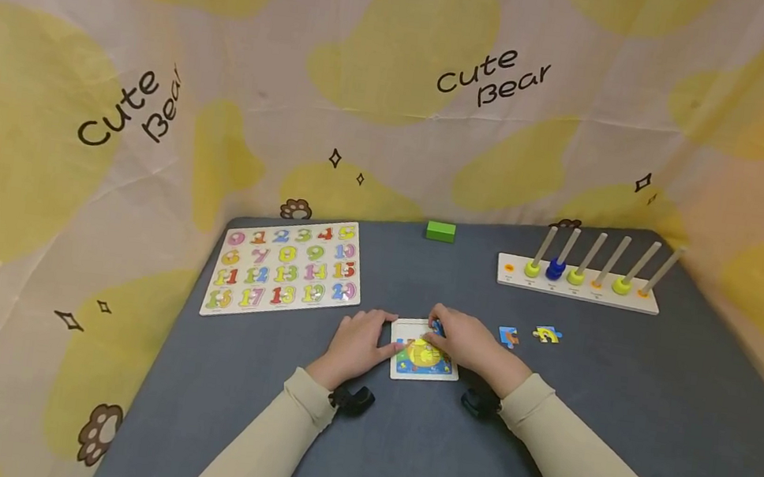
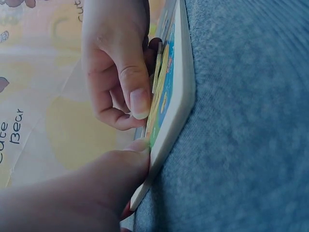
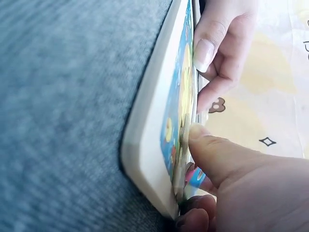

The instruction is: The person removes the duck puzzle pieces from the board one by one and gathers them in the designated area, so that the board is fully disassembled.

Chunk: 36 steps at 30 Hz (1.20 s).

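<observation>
A small jigsaw puzzle board (image 1: 422, 378) with a white frame lies in front of me, its picture yellow and blue. My left hand (image 1: 356, 344) grips the frame's left side, with the thumb over the picture. At the board's right part, my right hand (image 1: 468, 340) pinches a mostly blue puzzle piece (image 1: 438, 327). In the right wrist view, the right thumb (image 3: 205, 145) presses at the raised edge of a piece, while the fingers below are partly hidden. Two loose pieces lie right of the board: a blue and orange one (image 1: 508, 336) and a yellow and blue one (image 1: 546, 334).
A number puzzle board (image 1: 285, 268) lies at the back left of the grey table (image 1: 390, 462). Near the far edge is a green block (image 1: 441, 231). A white counting stand (image 1: 576, 292) with upright pegs and rings stands at the back right, before a patterned cloth (image 1: 404, 58).
</observation>
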### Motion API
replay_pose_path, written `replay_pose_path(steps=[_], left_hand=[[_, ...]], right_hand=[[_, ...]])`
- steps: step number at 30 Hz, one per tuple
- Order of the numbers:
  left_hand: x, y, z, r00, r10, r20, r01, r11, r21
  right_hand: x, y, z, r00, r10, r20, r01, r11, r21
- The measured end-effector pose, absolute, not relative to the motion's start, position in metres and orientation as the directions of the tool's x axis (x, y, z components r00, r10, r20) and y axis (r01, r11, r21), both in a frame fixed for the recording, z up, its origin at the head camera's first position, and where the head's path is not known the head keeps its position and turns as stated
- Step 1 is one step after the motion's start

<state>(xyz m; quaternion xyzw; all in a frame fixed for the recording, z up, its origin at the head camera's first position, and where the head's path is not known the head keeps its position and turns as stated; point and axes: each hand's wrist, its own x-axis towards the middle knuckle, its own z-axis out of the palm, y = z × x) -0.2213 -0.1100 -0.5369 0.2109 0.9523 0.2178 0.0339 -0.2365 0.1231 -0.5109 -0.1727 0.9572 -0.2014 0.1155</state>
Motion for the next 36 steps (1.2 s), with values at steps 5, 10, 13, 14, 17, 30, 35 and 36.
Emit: replay_pose_path(steps=[5,10,13,14,17,30,35,36], left_hand=[[-0.222,-0.11,-0.537,-0.911,0.412,0.026,0.383,0.82,0.425],[-0.221,-0.108,-0.537,-0.909,0.415,0.025,0.386,0.82,0.422],[-0.222,-0.107,-0.537,-0.91,0.414,0.017,0.381,0.821,0.426],[-0.222,-0.108,-0.537,-0.911,0.412,0.014,0.378,0.822,0.426],[-0.222,-0.109,-0.537,-0.913,0.408,0.017,0.375,0.822,0.429],[-0.22,-0.111,-0.54,-0.911,0.412,0.023,0.379,0.813,0.443],[-0.221,-0.11,-0.538,-0.913,0.407,0.021,0.373,0.814,0.446],[-0.222,-0.11,-0.538,-0.914,0.406,0.023,0.372,0.814,0.446]], right_hand=[[-0.236,0.126,-0.509,-0.909,-0.379,-0.174,-0.263,0.845,-0.466],[-0.236,0.136,-0.501,-0.877,-0.433,-0.207,-0.261,0.793,-0.55],[-0.237,0.143,-0.496,-0.85,-0.481,-0.213,-0.274,0.751,-0.601],[-0.237,0.145,-0.495,-0.843,-0.495,-0.211,-0.279,0.738,-0.614],[-0.238,0.149,-0.495,-0.831,-0.52,-0.196,-0.294,0.71,-0.64],[-0.228,0.15,-0.507,-0.82,-0.566,0.082,-0.517,0.673,-0.529],[-0.217,0.16,-0.478,-0.777,-0.577,0.252,-0.621,0.637,-0.457],[-0.214,0.166,-0.47,-0.775,-0.571,0.271,-0.625,0.634,-0.454]])
